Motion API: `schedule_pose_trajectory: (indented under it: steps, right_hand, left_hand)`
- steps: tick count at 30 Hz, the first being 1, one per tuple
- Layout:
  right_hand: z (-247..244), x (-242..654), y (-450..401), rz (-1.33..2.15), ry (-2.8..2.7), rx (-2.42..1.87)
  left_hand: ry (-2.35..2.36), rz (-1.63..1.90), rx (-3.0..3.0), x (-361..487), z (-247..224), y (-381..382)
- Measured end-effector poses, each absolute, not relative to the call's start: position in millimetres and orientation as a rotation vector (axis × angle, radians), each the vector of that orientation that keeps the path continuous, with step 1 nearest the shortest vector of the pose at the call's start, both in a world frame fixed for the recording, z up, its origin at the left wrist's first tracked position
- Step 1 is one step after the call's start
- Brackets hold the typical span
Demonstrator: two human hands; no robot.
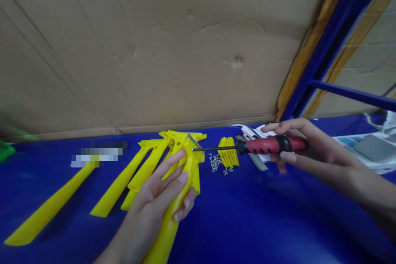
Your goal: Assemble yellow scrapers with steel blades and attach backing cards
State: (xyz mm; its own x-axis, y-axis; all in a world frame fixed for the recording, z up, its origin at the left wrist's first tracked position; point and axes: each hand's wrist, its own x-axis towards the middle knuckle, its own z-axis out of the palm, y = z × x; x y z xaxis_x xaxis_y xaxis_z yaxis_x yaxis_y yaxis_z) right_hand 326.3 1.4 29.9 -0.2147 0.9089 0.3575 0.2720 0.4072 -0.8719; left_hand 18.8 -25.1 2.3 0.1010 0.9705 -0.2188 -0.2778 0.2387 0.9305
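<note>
My left hand (163, 198) is wrapped round the handle of a yellow scraper-like tool (177, 202), whose head has a grey metal edge and points away from me. In my right hand (315, 148) is a red and black screwdriver (269, 145), held by its grip between thumb and fingers. Its thin shaft points left, and the tip meets the head of the yellow tool. Behind the held tool lie several similar yellow tools (120, 181). Small screws and nuts (214, 163) lie just right of the head, beside a row of small yellow plates (228, 152).
On the blue table (235, 222), another yellow handle (52, 206) lies at the left, its far end blurred out. Metal blades and white pieces (258, 161) sit behind the screwdriver. A cardboard wall (154, 49) and a blue frame (324, 49) stand behind. Sheets and bags (371, 148) lie at the right.
</note>
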Motion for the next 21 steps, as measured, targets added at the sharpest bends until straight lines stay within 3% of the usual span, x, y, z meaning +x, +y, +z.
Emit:
schedule_pose_trajectory:
  steps: [7,14,21]
  right_hand:
    - [32.0,319.5,4.3,0.71,-1.601,-1.212]
    - [31.6,322.2,-1.0,0.774,-1.684,-1.036]
    - [31.8,314.0,1.7,0.716,-1.711,-1.273]
  left_hand:
    - [1.018,1.047,0.872,20.0,2.3,-24.9]
    - [1.015,1.073,0.901,14.0,-2.4,-19.8]
    - [1.01,1.041,0.891,12.3,-2.2,-18.0]
